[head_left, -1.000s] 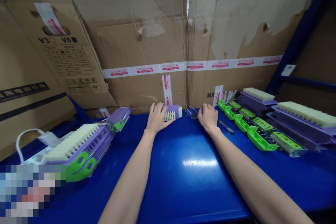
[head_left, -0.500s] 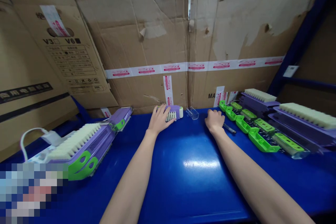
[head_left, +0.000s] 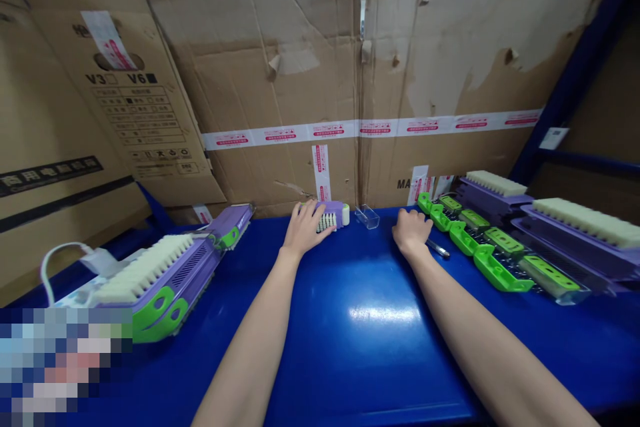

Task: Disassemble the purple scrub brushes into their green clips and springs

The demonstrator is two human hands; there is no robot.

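My left hand lies over a small purple brush with pale bristles, its fingers curled around the left part, at the back of the blue table. Beside the brush's white right end sits a small clear plastic box. Farther right, my right hand is closed with its knuckles up, low over the table. A thin dark pen-like tool sticks out beside that hand; I cannot tell whether the fingers grip it. What lies under the right hand is hidden.
Several bright green clips and clear-and-green pieces line the right side, before purple parts with cream bristle blocks. At left lie purple-green brush units and a white plug with cable. Cardboard walls the back.
The view has shifted very slightly. Both hands keep nearly the same places, the right one a touch farther right by the dark tool. Nothing else visibly moved.
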